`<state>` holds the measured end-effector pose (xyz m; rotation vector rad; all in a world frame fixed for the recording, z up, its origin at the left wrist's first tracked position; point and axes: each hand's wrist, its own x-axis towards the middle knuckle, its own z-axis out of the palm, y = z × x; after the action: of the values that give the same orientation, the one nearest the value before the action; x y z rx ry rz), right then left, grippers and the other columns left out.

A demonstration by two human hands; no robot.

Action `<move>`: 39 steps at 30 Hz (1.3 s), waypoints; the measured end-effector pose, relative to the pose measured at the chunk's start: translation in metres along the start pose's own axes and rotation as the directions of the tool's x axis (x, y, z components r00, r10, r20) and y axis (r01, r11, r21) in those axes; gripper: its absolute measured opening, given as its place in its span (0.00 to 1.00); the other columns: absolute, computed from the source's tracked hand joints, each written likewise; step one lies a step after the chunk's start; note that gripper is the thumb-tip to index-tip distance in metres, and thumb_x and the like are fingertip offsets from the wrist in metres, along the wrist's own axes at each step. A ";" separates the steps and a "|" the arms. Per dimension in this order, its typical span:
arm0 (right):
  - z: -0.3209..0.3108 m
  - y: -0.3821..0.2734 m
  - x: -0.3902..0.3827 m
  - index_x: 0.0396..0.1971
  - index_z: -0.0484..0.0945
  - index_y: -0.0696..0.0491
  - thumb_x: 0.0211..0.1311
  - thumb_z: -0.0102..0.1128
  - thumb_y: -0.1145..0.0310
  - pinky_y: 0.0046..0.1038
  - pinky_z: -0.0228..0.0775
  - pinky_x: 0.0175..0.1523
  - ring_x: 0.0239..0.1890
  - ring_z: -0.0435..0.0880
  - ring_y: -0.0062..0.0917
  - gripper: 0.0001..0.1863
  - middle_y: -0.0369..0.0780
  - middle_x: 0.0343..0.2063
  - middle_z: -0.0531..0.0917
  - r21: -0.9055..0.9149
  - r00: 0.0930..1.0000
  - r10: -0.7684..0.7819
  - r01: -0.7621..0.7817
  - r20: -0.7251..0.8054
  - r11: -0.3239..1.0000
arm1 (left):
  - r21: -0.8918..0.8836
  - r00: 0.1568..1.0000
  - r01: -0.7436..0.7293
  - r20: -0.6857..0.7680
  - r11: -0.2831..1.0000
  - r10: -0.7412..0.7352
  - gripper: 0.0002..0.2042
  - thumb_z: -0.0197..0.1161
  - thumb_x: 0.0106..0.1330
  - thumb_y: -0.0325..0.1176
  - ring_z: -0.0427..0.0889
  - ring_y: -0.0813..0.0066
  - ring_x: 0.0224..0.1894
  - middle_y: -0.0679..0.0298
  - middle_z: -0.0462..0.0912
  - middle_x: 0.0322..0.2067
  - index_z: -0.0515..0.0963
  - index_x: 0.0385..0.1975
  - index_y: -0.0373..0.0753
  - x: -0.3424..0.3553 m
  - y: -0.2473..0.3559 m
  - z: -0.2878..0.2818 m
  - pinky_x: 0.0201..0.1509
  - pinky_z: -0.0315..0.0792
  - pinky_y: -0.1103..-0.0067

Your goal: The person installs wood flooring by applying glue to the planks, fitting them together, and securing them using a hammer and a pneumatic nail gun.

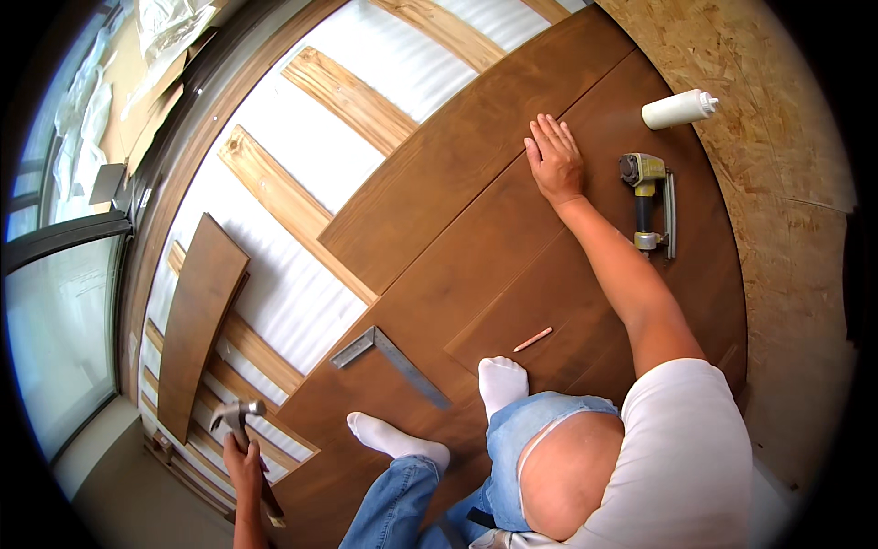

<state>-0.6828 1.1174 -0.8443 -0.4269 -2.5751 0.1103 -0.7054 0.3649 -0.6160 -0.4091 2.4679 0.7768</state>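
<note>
My left hand is closed round the handle of a claw hammer, its metal head raised near some loose planks. My right hand lies flat, fingers together and stretched out, on a brown floorboard beside the seam between two boards. To the right of that arm a yellow and black nail gun rests on the boards. A white squeeze bottle lies on its side beyond it. Closer to my feet are a metal try square and a pencil.
Wooden battens cross a white foam sheet at the upper left. Loose brown planks lie over them. A chipboard wall borders the right side, and a glass window the left. My socked feet are on the laid boards.
</note>
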 end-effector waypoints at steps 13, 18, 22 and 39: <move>-0.003 -0.002 0.008 0.46 0.88 0.55 0.67 0.62 0.67 0.41 0.69 0.71 0.59 0.84 0.31 0.13 0.41 0.52 0.87 0.012 0.996 0.062 -0.062 -0.066 0.998 | 0.270 0.734 -0.670 0.380 0.692 0.562 0.12 0.64 0.69 0.34 0.80 0.68 0.20 0.55 0.79 0.23 0.72 0.41 0.32 0.247 0.435 0.245 0.21 0.76 0.71; -0.006 -0.004 0.012 0.44 0.88 0.54 0.66 0.63 0.67 0.38 0.71 0.70 0.58 0.85 0.30 0.12 0.40 0.51 0.88 0.013 0.994 0.079 -0.078 -0.075 0.997 | 0.291 0.701 -0.694 0.482 0.658 0.526 0.13 0.63 0.69 0.37 0.81 0.71 0.20 0.58 0.79 0.23 0.73 0.40 0.33 0.279 0.496 0.298 0.18 0.76 0.73; -0.003 -0.002 0.009 0.42 0.88 0.55 0.65 0.63 0.66 0.37 0.71 0.70 0.58 0.85 0.30 0.11 0.39 0.51 0.88 0.002 0.991 0.102 -0.103 -0.086 0.995 | 0.290 0.685 -0.709 0.501 0.643 0.529 0.14 0.62 0.71 0.38 0.79 0.69 0.16 0.56 0.78 0.22 0.71 0.41 0.32 0.278 0.504 0.329 0.16 0.74 0.71; -0.007 -0.002 0.011 0.41 0.87 0.55 0.63 0.64 0.68 0.38 0.72 0.67 0.58 0.84 0.30 0.11 0.39 0.50 0.88 0.023 0.988 0.114 -0.112 -0.104 0.993 | 0.285 0.512 -0.850 0.645 0.444 0.567 0.16 0.62 0.72 0.40 0.79 0.63 0.16 0.51 0.80 0.24 0.69 0.43 0.33 0.265 0.528 0.349 0.15 0.74 0.69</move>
<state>-0.6884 1.1185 -0.8323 -0.5579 -2.4448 0.1455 -1.0122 0.9579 -0.7744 1.0816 2.1630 0.2817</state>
